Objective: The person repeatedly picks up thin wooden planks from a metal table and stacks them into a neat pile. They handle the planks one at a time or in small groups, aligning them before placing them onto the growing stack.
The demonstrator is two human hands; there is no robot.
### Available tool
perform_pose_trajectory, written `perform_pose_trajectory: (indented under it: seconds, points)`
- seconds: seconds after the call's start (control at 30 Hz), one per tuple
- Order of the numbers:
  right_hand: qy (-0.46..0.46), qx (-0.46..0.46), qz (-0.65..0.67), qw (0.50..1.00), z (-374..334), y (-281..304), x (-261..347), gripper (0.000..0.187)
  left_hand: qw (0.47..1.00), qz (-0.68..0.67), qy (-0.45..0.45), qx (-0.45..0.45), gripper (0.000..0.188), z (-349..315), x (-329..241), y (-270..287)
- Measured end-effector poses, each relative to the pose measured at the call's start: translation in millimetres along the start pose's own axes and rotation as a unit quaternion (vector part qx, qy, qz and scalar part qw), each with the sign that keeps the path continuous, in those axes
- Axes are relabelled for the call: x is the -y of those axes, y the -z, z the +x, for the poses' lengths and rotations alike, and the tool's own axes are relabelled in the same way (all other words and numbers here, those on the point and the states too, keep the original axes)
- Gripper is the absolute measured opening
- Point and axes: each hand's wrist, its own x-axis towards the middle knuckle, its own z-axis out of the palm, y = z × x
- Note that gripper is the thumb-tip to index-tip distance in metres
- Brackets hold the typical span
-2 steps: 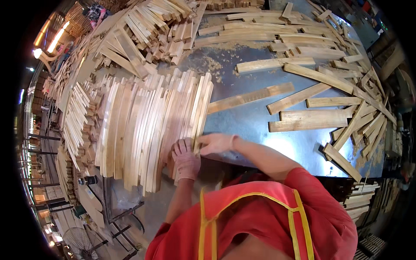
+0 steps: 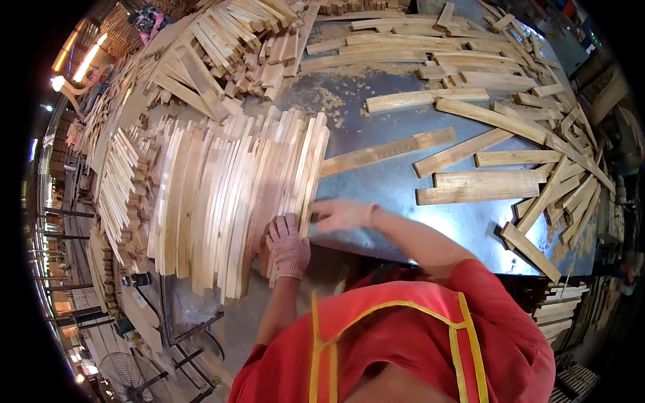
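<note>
A row of pale wooden strips [image 2: 228,195] stands packed side by side at the left of the metal table, their near ends jutting past its front edge. My left hand [image 2: 287,250], in a knitted work glove, lies over the near ends at the row's right side, fingers stretched along the strips. My bare right hand [image 2: 346,216] is just right of the outermost strip [image 2: 312,171], blurred by motion, its fingers apart and nothing visible in them. Beyond it a single wooden board [image 2: 390,152] lies slanted, one end against the row.
Loose boards [image 2: 480,187] lie across the metal table [image 2: 376,195], with a jumbled heap [image 2: 571,181] at its right end. More sticks are piled [image 2: 235,40] at the far left. Sawdust [image 2: 329,101] covers part of the tabletop. A fan [image 2: 124,373] stands at lower left.
My right hand has shifted slightly right and away from the strip at the row's edge, and its fingers have spread. My left hand stays in place on the strips.
</note>
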Motion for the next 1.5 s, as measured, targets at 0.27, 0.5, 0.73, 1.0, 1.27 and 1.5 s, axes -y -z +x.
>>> perform_pose_trajectory:
  seconds: [0.27, 0.5, 0.73, 1.0, 1.27, 1.5]
  points:
    - [-0.069, -0.285, -0.476, 0.829, -83, 170, -126, 0.074, 0.998, 0.007, 0.068, 0.015, 0.089, 25, -29, -5]
    - [-0.126, -0.067, -0.434, 0.89, -110, 219, -119, 0.062, 0.998, -0.033, 0.042, 0.02, 0.084, 23, -14, -5]
    - [-0.28, -0.149, -0.005, 0.948, -189, 221, -152, 0.07, 0.999, -0.024, 0.027, 0.038, 0.089, 35, -24, 16]
    - [-0.216, -0.195, 0.173, 0.941, -89, 8, -104, 0.086, 0.991, -0.13, -0.024, 0.013, 0.055, 23, 24, 29]
    - [-0.345, -0.089, -0.069, 0.932, -37, -11, -49, 0.077, 0.97, -0.103, -0.22, -0.012, 0.047, -39, 9, 6]
    - [-0.193, -0.049, -0.058, 0.978, 13, -48, -26, 0.069, 0.932, -0.357, -0.06, -0.023, 0.065, -23, 20, 56]
